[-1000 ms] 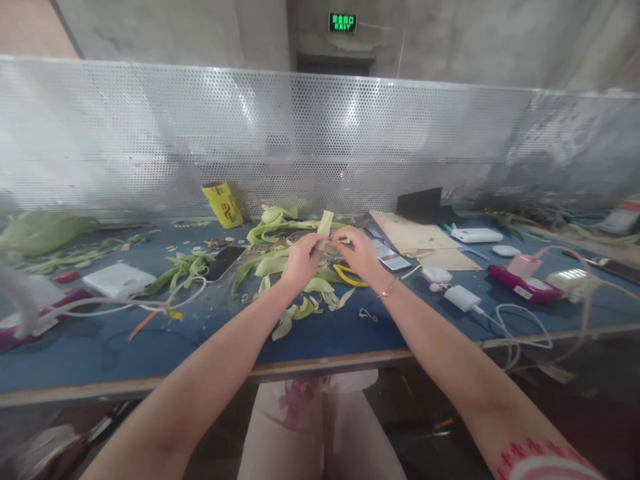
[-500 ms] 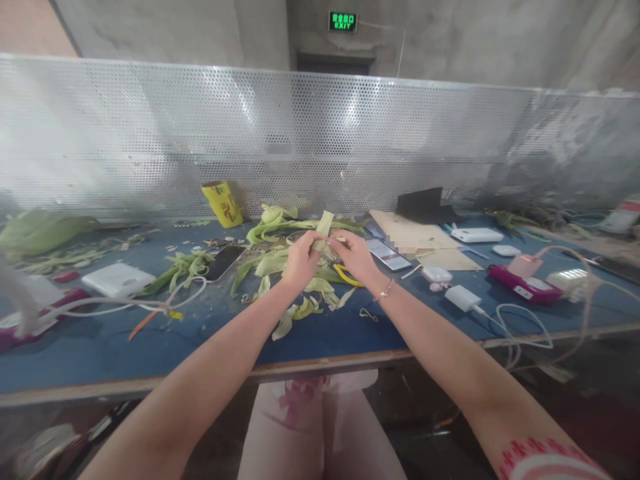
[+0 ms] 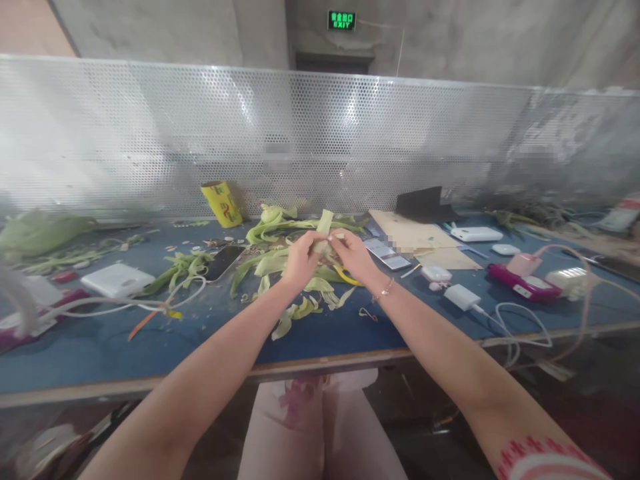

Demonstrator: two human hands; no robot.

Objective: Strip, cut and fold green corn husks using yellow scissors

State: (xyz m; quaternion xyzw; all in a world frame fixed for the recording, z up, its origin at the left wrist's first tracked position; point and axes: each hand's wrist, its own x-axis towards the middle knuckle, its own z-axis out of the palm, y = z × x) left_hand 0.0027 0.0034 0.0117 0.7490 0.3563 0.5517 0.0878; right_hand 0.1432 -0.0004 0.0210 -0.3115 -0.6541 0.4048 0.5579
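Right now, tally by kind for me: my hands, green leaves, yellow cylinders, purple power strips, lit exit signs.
Hands: 2
Yellow cylinder: 1
Purple power strips: 2
Lit exit sign: 1
Green leaves: overlapping, not countable
Total, leaves aside: 6

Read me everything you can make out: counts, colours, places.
Table: one, blue, foreground
Leaf strip: one, pale green, centre
Loose leaf strips: many, green, on table
Cylinder: one, yellow, back left
Perforated screen: one, silvery, behind table
Exit sign: one, green-lit, top centre
Phones: at least two, dark left, lit right
Power strips: two, magenta, either side
Cardboard: count unclear, tan, rear right
Folded sheet: one, black, rear right
Devices: several, white, both sides
Cables: several, mostly white, both sides
Left hand: one, bare, on leaf strip
Right hand: one, bare, on leaf strip
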